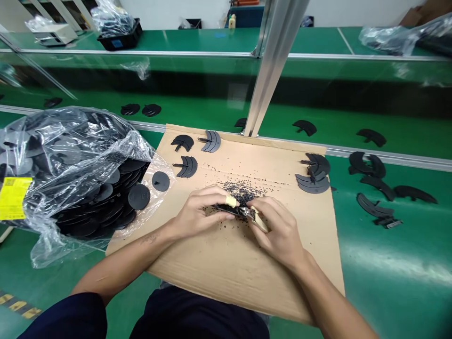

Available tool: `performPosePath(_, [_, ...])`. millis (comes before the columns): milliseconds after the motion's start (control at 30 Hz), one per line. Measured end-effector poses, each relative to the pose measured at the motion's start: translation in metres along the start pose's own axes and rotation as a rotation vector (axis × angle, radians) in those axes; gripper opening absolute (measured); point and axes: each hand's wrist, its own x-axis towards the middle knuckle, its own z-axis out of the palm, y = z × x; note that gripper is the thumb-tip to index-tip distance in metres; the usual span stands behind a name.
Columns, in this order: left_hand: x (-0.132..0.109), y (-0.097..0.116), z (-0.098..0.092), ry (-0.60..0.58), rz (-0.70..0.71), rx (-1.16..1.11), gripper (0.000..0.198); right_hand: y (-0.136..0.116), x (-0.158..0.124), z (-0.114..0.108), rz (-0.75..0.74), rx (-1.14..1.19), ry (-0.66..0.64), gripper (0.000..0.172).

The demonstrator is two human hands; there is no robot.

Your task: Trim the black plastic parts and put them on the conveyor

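Observation:
Between the fingers and thumb of my left hand (206, 212) is a black plastic part (226, 208), seen nearly edge-on. A pale yellow wrap covers one of that hand's fingertips. My right hand (277, 226) is closed on a pair of cutting pliers (260, 220) with pale handles. The metal jaws meet the right end of the black part; whether they are shut on it I cannot tell. Tiny black scraps (243, 190) lie heaped and scattered on the cardboard sheet (219, 263) around and beyond both hands.
A clear plastic bag (84, 136) full of black discs lies open at the left. Curved black pieces (211, 141) sit on the cardboard's far left, with others (313, 182) stacked at its right edge. More curved pieces (374, 205) lie on the green table (395, 263). A metal post (271, 66) rises behind the cardboard.

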Motion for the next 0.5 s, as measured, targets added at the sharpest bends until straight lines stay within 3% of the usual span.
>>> performPosePath(500, [-0.0017,-0.0047,-0.0002,-0.035,0.073,-0.020,0.017,0.0022,-0.0041,-0.0032,-0.077,-0.256,-0.029,0.019])
